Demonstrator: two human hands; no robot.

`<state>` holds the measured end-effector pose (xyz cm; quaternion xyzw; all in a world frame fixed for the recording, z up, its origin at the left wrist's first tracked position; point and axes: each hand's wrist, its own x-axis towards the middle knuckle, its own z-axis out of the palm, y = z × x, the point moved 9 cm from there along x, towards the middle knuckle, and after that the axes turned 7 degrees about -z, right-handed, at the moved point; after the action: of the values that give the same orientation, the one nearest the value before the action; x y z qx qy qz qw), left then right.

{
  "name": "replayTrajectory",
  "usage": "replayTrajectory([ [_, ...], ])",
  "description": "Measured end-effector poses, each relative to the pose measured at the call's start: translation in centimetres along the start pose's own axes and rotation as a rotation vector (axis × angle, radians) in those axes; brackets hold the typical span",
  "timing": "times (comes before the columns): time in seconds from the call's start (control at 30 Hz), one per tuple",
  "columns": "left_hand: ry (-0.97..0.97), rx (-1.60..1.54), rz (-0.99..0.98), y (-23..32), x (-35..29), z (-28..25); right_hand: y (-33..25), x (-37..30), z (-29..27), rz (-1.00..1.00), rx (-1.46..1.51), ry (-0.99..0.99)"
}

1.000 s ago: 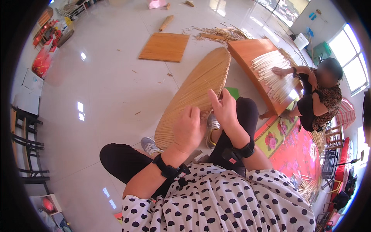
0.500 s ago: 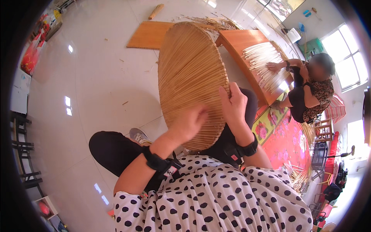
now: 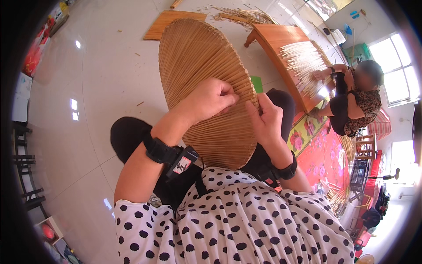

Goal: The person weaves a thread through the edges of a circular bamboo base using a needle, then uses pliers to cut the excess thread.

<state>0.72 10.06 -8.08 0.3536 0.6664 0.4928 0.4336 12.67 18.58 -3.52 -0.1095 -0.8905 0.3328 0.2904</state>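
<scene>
A big round disc of tightly packed tan straw stalks (image 3: 198,61), its ribs fanning out and its rim bound, stands tilted over my lap. My right hand (image 3: 269,119) grips its right rim, thumb on the near face and fingers behind. Against that face, close to the same rim, my left hand (image 3: 214,97) is closed with its fingertips pinched together. Whatever is between those fingertips is too small to make out. Both my wrists wear black bands.
At the right a person (image 3: 360,97) rests a hand on pale stalks (image 3: 303,64) laid over a low wooden table (image 3: 270,37). Beyond the disc lie a wooden board (image 3: 154,28) and loose straw (image 3: 246,16). A red floral mat (image 3: 323,158) covers floor to my right.
The disc has shifted left and turned somewhat more edge-on. My left hand has moved up its face towards the rim, going from a blur to a steady pinch. The right hand keeps its hold.
</scene>
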Motion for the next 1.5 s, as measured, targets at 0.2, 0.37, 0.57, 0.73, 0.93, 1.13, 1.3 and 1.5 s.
replayTrajectory([
  [0.2,0.040,0.400,0.125,1.7,-2.5,-1.8,-3.9,1.5,1.3,-0.035,-0.125,-0.148],
  [0.37,0.109,0.608,0.189,2.5,-5.9,-2.5,-6.4,1.4,2.7,-0.110,-0.193,-0.140],
  [0.57,0.124,0.528,0.202,1.4,-9.3,-3.7,-8.1,1.5,3.5,-0.233,-0.157,-0.098],
  [0.73,0.231,0.546,0.176,1.2,-12.1,-5.3,-5.2,2.7,1.9,-0.115,-0.199,-0.027],
  [0.93,0.573,0.413,0.396,3.1,-12.9,-6.6,-4.0,2.8,1.8,-0.032,-0.186,-0.018],
  [1.13,0.470,-0.343,0.457,1.9,-10.5,-5.7,-3.4,2.6,1.5,-0.015,-0.152,0.010],
  [1.3,0.251,-0.863,0.489,1.1,-8.2,-3.7,-3.4,2.5,1.9,0.050,-0.072,0.015],
  [1.5,0.187,-1.144,0.117,-1.6,-5.6,-2.2,-2.7,2.0,1.8,0.111,-0.077,0.019],
])
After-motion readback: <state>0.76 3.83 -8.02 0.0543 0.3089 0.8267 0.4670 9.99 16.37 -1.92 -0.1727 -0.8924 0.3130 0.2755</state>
